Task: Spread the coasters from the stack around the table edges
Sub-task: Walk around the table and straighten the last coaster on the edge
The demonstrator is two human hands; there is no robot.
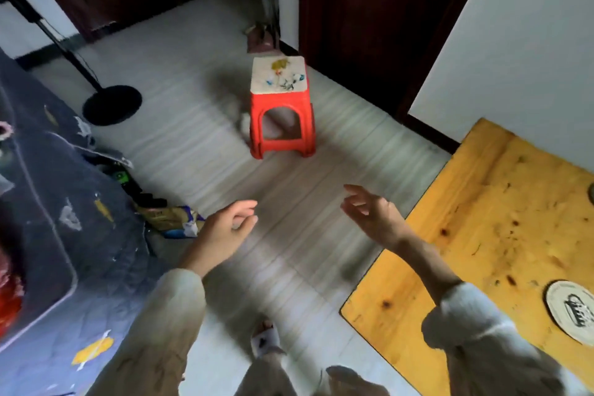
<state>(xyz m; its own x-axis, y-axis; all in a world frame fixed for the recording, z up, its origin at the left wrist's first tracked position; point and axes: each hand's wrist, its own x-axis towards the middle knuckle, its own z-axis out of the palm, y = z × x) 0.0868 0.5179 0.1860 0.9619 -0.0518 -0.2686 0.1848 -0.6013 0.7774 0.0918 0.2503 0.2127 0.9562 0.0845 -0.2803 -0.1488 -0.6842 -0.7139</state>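
Observation:
A yellow wooden table [475,222] fills the right side of the head view. One round white coaster [570,312] with a dark print lies flat near the table's right side, partly cut off by the frame edge. A sliver of another round thing [591,193] shows at the far right edge. My left hand [225,228] hovers over the floor, fingers loosely curled and holding nothing. My right hand [373,215] is raised just left of the table's edge, fingers apart and empty. No stack is in view.
A red plastic stool [281,106] stands on the grey floor ahead. A bed with a dark blue patterned cover [48,219] lies to the left, with bags [173,219] beside it. A black fan stand base [112,104] sits at the back left. Dark doors [360,26] stand behind.

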